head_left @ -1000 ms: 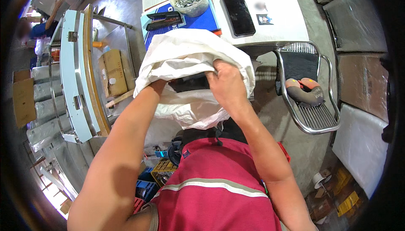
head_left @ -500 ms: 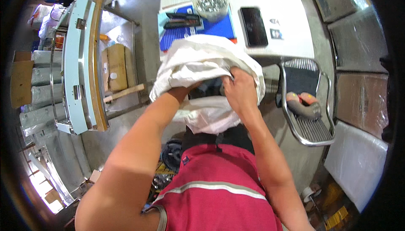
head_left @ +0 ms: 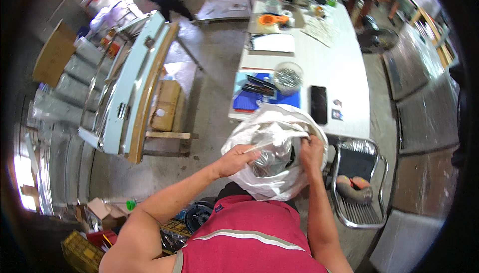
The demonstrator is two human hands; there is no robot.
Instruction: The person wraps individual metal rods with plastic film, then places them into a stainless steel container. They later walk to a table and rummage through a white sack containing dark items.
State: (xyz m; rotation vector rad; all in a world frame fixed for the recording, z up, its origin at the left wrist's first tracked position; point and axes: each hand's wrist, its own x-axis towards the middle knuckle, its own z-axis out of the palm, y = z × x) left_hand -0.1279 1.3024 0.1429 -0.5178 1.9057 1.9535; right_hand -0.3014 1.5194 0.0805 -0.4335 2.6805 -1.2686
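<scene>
You held a white plastic bag (head_left: 272,183) open with both hands, just off the near edge of the table (head_left: 344,68).

On the floor to your left, a pale blue door panel (head_left: 127,93) lay across wooden trestles, with a cardboard box (head_left: 165,104) beside it. Your left hand (head_left: 238,160) had its fingers clenched on the bag's left rim, and the bag hung in front of your chest, showing dark metal parts inside. Behind it, at the table's near edge, a blue tray (head_left: 249,101) of tools sat beside a clear tub (head_left: 288,77) of screws and a black phone (head_left: 319,104). Your right hand (head_left: 312,152) had its fingers grasping the bag's right rim. Further right stood a metal chair (head_left: 357,183) with a rolled cloth on its seat.
</scene>
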